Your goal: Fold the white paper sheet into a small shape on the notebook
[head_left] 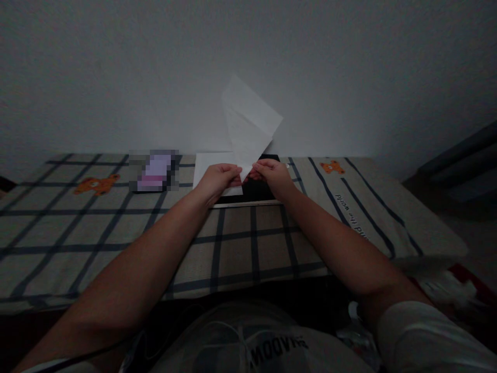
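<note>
A folded sheet of white paper (250, 116) stands up between my hands, its narrow pointed end low and its wider part fanning upward. My left hand (222, 178) pinches the pointed end from the left, thumb and fingertips together. From the right, my right hand (274, 175) pinches the same end close by. Both hands are just above a black flat board (259, 190) with a pale front edge. More white paper (209, 161) lies flat on the board's left part, partly hidden by my left hand.
A phone (156, 170), blurred out by pixels, lies left of the board. The checked tablecloth (233, 248) with printed orange bears covers the table. A grey wall (116, 77) rises behind it. A plastic bottle (355, 331) is below the table's front edge at right.
</note>
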A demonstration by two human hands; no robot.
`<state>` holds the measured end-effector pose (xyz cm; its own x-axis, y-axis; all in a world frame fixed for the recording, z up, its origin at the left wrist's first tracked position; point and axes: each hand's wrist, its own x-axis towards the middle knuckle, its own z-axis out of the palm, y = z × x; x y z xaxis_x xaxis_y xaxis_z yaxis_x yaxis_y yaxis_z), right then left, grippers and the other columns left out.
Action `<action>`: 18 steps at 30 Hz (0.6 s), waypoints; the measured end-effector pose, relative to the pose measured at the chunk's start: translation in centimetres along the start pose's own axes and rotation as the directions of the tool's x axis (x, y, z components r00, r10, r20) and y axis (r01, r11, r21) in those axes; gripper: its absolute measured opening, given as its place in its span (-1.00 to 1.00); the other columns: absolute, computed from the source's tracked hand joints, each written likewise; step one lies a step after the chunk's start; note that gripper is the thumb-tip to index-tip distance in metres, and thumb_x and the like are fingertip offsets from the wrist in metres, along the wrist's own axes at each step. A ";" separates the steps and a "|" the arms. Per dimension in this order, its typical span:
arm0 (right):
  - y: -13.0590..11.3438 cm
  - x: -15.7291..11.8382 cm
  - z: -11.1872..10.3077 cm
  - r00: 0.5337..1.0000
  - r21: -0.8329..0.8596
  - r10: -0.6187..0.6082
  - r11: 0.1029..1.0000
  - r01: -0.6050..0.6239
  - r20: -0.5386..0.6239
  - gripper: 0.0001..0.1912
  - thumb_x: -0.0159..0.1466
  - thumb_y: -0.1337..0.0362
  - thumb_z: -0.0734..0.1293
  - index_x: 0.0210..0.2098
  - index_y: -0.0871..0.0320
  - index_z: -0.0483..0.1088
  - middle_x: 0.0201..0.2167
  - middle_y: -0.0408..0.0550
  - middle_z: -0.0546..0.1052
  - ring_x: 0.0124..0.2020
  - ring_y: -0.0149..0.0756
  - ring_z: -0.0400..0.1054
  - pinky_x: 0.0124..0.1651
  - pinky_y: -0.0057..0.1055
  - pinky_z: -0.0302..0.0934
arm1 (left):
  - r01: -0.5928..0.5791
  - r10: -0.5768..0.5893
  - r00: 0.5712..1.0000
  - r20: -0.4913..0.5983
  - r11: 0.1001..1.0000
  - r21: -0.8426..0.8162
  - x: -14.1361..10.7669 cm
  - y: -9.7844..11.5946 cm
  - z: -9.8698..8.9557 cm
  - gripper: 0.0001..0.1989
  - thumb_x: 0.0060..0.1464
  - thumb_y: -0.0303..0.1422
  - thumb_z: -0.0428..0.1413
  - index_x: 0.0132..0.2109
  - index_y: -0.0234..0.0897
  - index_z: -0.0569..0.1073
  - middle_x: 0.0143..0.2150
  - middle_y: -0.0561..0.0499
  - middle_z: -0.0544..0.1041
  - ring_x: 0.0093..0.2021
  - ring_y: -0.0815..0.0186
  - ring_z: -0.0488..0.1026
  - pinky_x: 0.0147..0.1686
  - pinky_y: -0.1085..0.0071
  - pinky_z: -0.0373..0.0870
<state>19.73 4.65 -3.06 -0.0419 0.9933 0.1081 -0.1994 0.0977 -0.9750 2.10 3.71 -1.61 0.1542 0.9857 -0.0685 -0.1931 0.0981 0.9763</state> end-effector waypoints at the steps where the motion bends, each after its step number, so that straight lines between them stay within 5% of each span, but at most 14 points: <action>1: 0.0 0.0 0.0 1.000 -0.002 -0.005 1.000 0.005 -0.007 -0.82 0.15 0.23 0.55 -0.36 0.14 0.50 -0.44 -0.14 0.61 -0.41 -0.40 0.51 -0.17 -0.39 0.45 | 0.002 -0.002 1.000 -0.001 1.000 -0.010 -0.1 0.0 0.1 -0.76 0.11 -0.39 0.36 -0.47 -0.32 0.53 -0.52 0.05 0.50 -0.47 0.44 0.46 -0.15 0.43 0.59; 8: 0.1 0.3 -0.5 0.998 -0.050 -0.052 0.998 0.050 -0.041 -0.80 0.15 0.19 0.54 -0.35 0.13 0.50 -0.43 -0.14 0.61 -0.41 -0.40 0.50 -0.19 -0.39 0.43 | 0.233 -0.229 0.971 0.073 0.970 -0.062 -0.6 0.5 0.5 -0.81 0.28 -0.46 0.20 -0.34 -0.40 0.58 -0.32 -0.18 0.66 -0.34 0.35 0.62 -0.14 0.43 0.61; 18: 0.3 0.3 -0.5 0.999 -0.043 -0.034 0.999 0.034 -0.018 -0.86 0.16 0.26 0.52 -0.37 0.12 0.49 -0.46 -0.15 0.60 -0.41 -0.40 0.50 -0.20 -0.39 0.43 | 0.245 -0.246 0.969 -0.003 0.966 -0.086 -0.7 0.7 0.7 -0.79 0.27 -0.48 0.18 -0.38 -0.38 0.54 -0.37 -0.16 0.64 -0.38 0.32 0.61 -0.19 0.41 0.62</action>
<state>20.10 5.04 -3.44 -0.0178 0.9903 0.1381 -0.1589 0.1335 -0.9782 2.56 3.04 -0.69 0.1938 0.9317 -0.3071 -0.2324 0.3477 0.9083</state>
